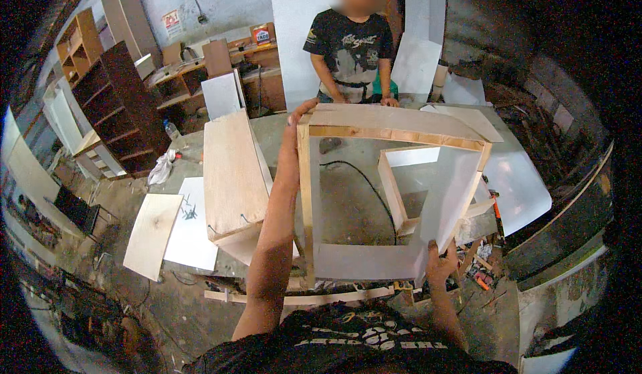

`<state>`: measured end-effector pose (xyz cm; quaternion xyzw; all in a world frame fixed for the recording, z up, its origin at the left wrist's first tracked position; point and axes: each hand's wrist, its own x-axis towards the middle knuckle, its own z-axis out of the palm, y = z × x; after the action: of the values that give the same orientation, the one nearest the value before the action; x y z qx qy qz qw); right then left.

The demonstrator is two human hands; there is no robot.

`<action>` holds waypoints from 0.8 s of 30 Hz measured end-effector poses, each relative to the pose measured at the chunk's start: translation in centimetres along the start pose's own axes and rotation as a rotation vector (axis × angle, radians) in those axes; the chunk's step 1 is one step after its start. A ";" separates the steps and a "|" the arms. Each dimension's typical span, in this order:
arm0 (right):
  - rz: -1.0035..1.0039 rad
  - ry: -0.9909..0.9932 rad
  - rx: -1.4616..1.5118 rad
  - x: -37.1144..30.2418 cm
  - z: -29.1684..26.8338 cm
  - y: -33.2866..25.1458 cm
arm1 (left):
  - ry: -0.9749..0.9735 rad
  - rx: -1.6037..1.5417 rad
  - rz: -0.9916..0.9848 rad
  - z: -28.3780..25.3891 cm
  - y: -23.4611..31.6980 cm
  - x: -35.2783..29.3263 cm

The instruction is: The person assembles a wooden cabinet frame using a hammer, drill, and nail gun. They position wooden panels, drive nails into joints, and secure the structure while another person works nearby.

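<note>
Both hands are on the open wooden box frame (394, 115), and it's up above the grey worktable (271, 132), tilted toward us. Left hand (300, 114) curls over the upper-left corner, fingers at the top edge, thumb out of sight. Right hand (441, 265) has the lower right wall pinched, thumb on the near side, its other fingers mostly hidden. Straight through the frame's opening we see tabletop, a black cable (364, 185) curving across, and a second, smaller wooden frame (392, 193) resting there.

Over to the left, a plywood box (231, 166) lies on the table, two thin metal pins poking up near its closer end; its interior is hidden. Beside it, a white panel (194, 237) carries a small heap of dark fasteners (190, 209), and a bare plywood board (152, 233) overlaps that panel's edge. Near the table's far left corner stands a clear bottle (172, 132), contents too small to make out. Beyond, a dark brown bookcase (114, 110) leans with its shelves showing. Across the table, a co-worker (353, 47) in a black T-shirt, hands low behind the raised frame.
</note>
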<state>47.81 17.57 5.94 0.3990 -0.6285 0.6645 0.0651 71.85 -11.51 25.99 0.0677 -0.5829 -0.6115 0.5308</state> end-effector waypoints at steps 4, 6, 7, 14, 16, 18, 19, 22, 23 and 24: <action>0.048 -0.019 -0.027 0.1 0.6 0.3 | -0.030 0.192 0.180 0.4 0.6 0.5; 0.107 -0.028 0.089 0.1 1.0 0.8 | -0.049 0.285 0.279 0.7 0.9 0.8; 0.108 -0.013 0.081 0.0 1.2 1.1 | -0.060 0.301 0.302 0.9 1.1 0.8; 0.120 0.001 0.061 -0.2 0.9 3.1 | -0.073 0.411 0.306 2.5 2.4 0.2; 0.129 0.000 0.072 -0.2 0.9 3.5 | -0.082 0.413 0.327 2.7 2.3 0.3; 0.115 0.008 0.060 -0.2 0.9 3.9 | -0.088 0.412 0.322 2.6 2.1 0.6; 0.121 0.014 0.055 -0.2 1.0 4.0 | -0.088 0.414 0.307 2.6 2.0 0.7; 0.132 0.030 0.071 -0.3 1.2 4.4 | -0.137 0.483 0.400 2.2 1.7 1.3; 0.136 0.040 0.081 -0.3 1.3 4.5 | -0.160 0.520 0.444 2.1 1.6 1.5; 0.139 0.048 0.100 -0.3 1.4 4.6 | -0.169 0.523 0.461 2.1 1.6 1.6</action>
<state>45.92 15.54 2.06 0.3410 -0.6191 0.7073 0.0138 70.58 -10.93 28.78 0.0171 -0.7616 -0.3090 0.5694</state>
